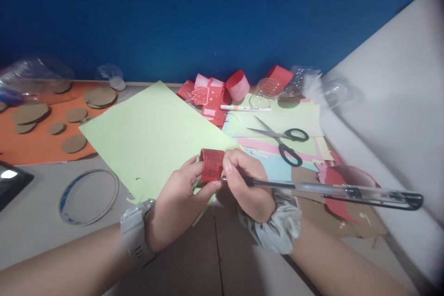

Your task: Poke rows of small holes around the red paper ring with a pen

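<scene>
While your left hand (178, 203) holds a red paper ring (212, 166) with its fingers put into the left opening and the thumb below, your right hand (251, 182) grips a clear-barrelled pen (319, 188). The pen tip is at the lower right rim of the ring, close to your left thumb; whether it touches the paper, I cannot tell. Rows of small dark marks cover the outside of this ring, which you hold above the middle of the counter (34, 236), near the right corner of the light-green sheet (152, 134).

On your left wrist you wear a watch (135, 231), and on your right wrist a pale scrunchie (282, 224).

To the right of the ring, scissors (287, 148) with black handles lie with blades apart on stacked coloured papers (305, 118). Behind them is a white marker (239, 108), and by the back edge of the counter stands a red-and-pink paper ring (237, 87). At the left edge, cardboard discs (74, 143) lie on an orange sheet (21, 145), and nearer to you is a translucent hoop (63, 199).
</scene>
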Demonstrator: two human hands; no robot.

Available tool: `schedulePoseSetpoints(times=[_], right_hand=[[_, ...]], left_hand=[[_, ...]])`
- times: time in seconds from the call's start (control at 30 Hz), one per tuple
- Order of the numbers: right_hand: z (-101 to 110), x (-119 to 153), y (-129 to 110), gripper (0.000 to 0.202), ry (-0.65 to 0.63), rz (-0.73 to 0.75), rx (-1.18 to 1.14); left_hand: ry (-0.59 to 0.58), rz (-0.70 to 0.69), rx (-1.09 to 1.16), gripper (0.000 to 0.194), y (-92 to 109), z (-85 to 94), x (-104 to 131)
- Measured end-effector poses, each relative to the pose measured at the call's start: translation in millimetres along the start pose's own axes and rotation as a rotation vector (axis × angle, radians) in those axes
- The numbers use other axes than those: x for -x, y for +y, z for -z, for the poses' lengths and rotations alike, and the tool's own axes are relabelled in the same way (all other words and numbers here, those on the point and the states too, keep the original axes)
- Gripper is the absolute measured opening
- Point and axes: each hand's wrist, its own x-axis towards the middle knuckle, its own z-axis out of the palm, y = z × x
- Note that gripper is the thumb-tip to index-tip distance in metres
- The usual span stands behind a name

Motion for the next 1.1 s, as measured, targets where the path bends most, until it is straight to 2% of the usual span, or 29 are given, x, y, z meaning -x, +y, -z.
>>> schedulePoseSetpoints(times=[0.4,0.6,0.7,0.87,0.97,1.1], right_hand=[[0,1,3,0.034,0.005,0.01,0.013],[-9,5,10,0.034,0.213,0.005,-0.394],[-11,3,10,0.033,0.318,-0.065,-0.482],[-8,-2,7,0.033,0.373,-0.168,-0.328],[-7,-5,4,0.028,0.319,-0.128,-0.201],[-5,-9,-1,0.03,0.244,-0.103,-0.143]], left_hand=[[0.007,-0.026,-0.012,0.016,0,0.2,0],[0.035,-0.087,0.027,0.01,-3,-1.3,1],[0.042,-0.098,0.066,0.012,-4,-2.3,1],[0.068,-0.135,0.071,0.015,-3,-4.2,1],[0.103,-0.161,0.031,0.017,-2,-5.2,2],[0.121,-0.18,-0.041,0.017,-1,-4.8,3]])
